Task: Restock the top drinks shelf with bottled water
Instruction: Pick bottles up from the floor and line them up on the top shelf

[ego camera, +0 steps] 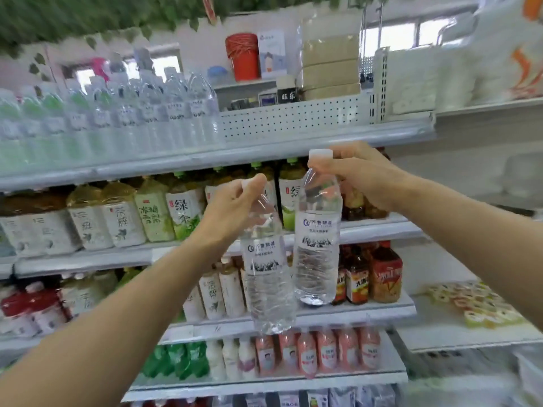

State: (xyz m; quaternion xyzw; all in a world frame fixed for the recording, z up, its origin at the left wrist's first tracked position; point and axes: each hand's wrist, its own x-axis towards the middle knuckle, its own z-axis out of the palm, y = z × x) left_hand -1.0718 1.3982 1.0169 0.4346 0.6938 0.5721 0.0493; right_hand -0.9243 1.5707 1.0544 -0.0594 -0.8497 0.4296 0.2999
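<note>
Below the white top shelf (264, 155) and its blurred, seemingly matching row (132, 113), the left hand (232, 202) pinches one water bottle (266, 268), the right hand (363, 177) another bottle (317, 239).

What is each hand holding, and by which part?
The left hand grips the lower water bottle by its neck; the right hand grips the higher water bottle by its neck.

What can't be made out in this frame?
Head view only:
Cap of the left bottle: mostly covered by the left hand.
Labels of the water bottles on the top shelf: smeared by motion blur.
Lowest row of goods: cut off by the bottom edge.
Small print on the right bottle: too small.
</note>
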